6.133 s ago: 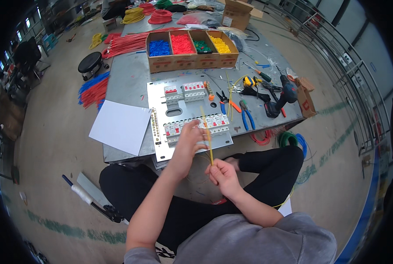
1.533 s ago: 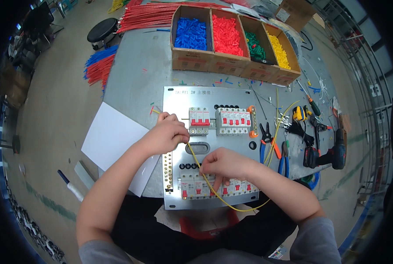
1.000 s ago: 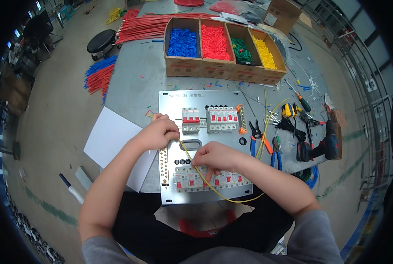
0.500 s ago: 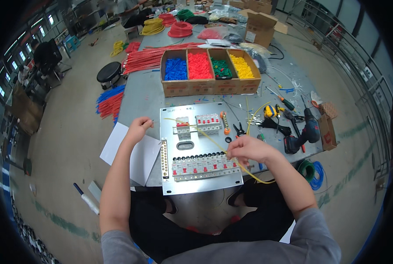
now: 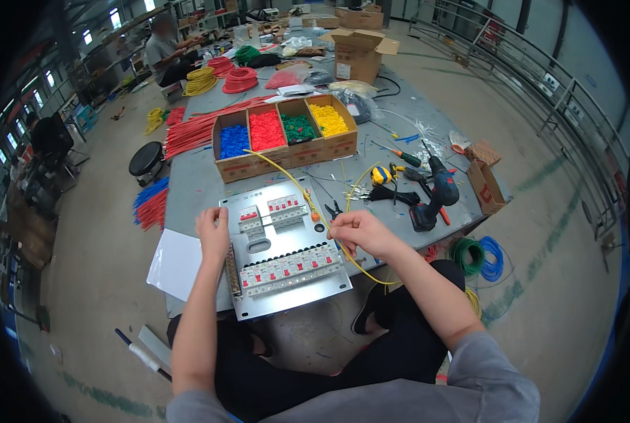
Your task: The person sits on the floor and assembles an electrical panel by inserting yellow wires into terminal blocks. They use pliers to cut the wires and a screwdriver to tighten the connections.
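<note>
My right hand (image 5: pixel 361 233), thumb and fingers pinched together, holds a yellow wire (image 5: pixel 299 185) at the panel's right side. One end of the wire arcs up over the far part of the panel towards the parts box; the rest hangs down past my wrist. My left hand (image 5: pixel 213 230) is at the far left corner of the metal panel (image 5: pixel 287 299), fingers curled together; what they grip, if anything, is hidden. On the panel sit a long row of circuit breakers (image 5: pixel 290 269), two smaller breaker groups, and a brass terminal strip (image 5: pixel 231 271) along the left edge.
A cardboard box (image 5: pixel 287 156) with blue, red, green and yellow caps stands behind the panel. Pliers (image 5: pixel 334 209), a tape measure (image 5: pixel 380 175) and a cordless drill (image 5: pixel 435 194) lie to the right. White paper (image 5: pixel 181 264) is at left. A person (image 5: pixel 165 53) sits farther back.
The view has turned right, so the table appears shifted left. The wire's free end now rises over the panel towards the parts box. My left hand has come to the panel's corner.
</note>
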`<state>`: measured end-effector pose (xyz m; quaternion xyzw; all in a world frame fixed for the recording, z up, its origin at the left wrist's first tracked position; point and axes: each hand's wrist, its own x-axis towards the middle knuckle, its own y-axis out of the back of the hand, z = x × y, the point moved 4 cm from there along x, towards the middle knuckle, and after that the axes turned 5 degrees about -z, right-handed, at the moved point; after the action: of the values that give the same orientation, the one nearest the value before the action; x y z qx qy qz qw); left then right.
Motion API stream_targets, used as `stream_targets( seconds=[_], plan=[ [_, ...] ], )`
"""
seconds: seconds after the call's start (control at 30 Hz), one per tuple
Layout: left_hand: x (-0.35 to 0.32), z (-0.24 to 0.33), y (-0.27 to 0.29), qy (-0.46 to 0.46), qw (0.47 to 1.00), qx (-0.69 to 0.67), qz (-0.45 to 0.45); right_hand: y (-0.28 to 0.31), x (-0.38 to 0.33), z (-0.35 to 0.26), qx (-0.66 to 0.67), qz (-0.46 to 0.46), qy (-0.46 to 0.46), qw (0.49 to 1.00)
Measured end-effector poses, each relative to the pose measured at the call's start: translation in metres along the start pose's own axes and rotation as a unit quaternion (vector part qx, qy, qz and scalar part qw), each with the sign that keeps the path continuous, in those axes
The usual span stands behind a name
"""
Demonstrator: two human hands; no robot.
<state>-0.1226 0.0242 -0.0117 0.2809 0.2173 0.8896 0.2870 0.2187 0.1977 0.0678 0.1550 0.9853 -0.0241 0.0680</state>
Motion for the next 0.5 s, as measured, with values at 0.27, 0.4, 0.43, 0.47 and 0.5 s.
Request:
stream_targets(
  seconds=[0.27, 0.4, 0.43, 0.47, 0.5],
  plan=[
    [-0.152, 0.17, -0.088, 0.186, 0.753, -0.592, -0.218, -0.039, 0.024, 0.026, -0.008, 0.009, 0.094, 0.995],
    [-0.154, 0.187, -0.082, 0.214, 0.613, -0.73, -0.211, -0.06, 0.03, 0.028, 0.075, -0.028, 0.008, 0.997],
    [-0.153, 0.186, -0.082, 0.22, 0.57, -0.761, -0.216, -0.06, 0.031, 0.031, 0.087, -0.037, 0.017, 0.995],
    [-0.152, 0.187, -0.082, 0.224, 0.576, -0.754, -0.22, -0.06, 0.033, 0.034, 0.099, -0.047, 0.024, 0.994],
    [-0.151, 0.187, -0.081, 0.227, 0.582, -0.747, -0.225, -0.059, 0.035, 0.036, 0.112, -0.057, 0.031, 0.992]
  ],
)
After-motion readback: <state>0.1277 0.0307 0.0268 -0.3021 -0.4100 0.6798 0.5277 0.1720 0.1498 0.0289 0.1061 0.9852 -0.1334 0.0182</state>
